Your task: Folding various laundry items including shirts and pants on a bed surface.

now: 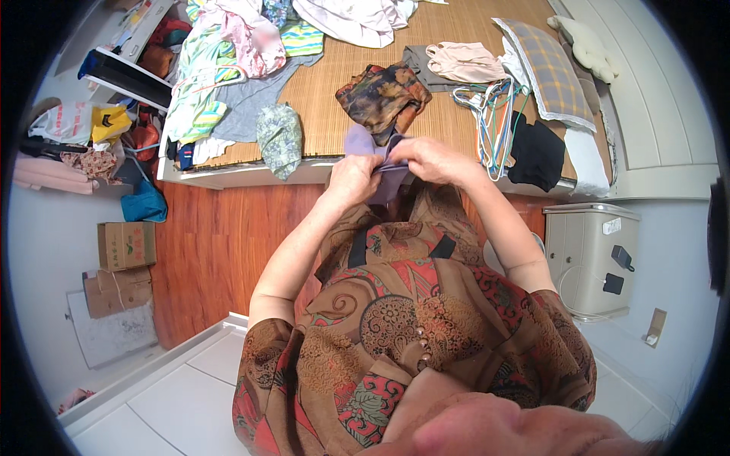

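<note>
Both your hands pinch one small lilac cloth garment (pixel 370 147) at chest height, just over the near edge of the woven straw bed mat (pixel 334 83). Left hand (pixel 351 179) fingers clamp its lower left part; right hand (pixel 432 159) fingers clamp the top edge. Its long axis hangs downward between them, equally near both. Brown patterned folded garment (pixel 382 96) lies just beyond.

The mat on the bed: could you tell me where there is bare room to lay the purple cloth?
Bare mat lies between the white garment and pillow. The left side under the clothes pile is crowded.
</note>
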The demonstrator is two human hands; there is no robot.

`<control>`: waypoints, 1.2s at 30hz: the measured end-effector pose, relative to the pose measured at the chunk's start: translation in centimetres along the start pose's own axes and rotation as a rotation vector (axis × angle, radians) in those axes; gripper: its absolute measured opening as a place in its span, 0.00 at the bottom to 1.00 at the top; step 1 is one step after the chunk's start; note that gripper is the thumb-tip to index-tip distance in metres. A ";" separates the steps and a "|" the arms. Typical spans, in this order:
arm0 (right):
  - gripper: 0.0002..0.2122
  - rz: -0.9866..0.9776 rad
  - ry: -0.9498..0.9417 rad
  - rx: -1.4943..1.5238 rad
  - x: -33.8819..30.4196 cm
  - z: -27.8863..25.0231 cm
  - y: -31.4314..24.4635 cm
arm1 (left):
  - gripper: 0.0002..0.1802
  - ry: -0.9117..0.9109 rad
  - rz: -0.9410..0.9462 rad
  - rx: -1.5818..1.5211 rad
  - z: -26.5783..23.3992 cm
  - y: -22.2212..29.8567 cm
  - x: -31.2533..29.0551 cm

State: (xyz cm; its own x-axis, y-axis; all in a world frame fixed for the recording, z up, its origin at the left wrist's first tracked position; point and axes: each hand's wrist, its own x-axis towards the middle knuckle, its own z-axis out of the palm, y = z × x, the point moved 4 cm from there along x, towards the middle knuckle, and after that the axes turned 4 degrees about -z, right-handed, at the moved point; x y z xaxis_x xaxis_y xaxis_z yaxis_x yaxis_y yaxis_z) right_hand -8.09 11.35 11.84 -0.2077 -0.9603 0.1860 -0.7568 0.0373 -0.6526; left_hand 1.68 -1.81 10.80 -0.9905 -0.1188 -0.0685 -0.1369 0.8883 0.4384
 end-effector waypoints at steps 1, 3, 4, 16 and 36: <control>0.14 0.024 -0.104 -0.007 -0.3 1.2 0.8 | 0.13 -0.022 0.027 0.053 0.1 0.1 -0.1; 0.17 0.171 -0.201 -0.014 -1.1 1.8 0.7 | 0.13 -0.031 0.018 0.035 0.3 -0.4 -0.2; 0.17 0.162 -0.210 -0.041 -1.5 2.0 1.0 | 0.14 -0.041 0.015 0.017 0.3 -0.7 -0.3; 0.07 0.251 -0.265 -0.485 -2.1 1.8 2.1 | 0.14 0.005 0.120 0.103 0.1 -1.7 -0.6; 0.17 -0.010 -0.569 0.646 -0.3 7.8 -2.2 | 0.15 -0.368 0.434 -0.113 -8.2 5.1 -4.8</control>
State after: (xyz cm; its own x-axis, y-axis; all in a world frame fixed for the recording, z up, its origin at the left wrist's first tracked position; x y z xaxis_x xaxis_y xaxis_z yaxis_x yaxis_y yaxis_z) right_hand -1.58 9.38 7.48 0.2705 -0.9585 -0.0898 -0.2194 0.0294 -0.9752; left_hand 5.65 -0.33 20.74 -0.8907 0.4257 -0.1598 0.2606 0.7659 0.5878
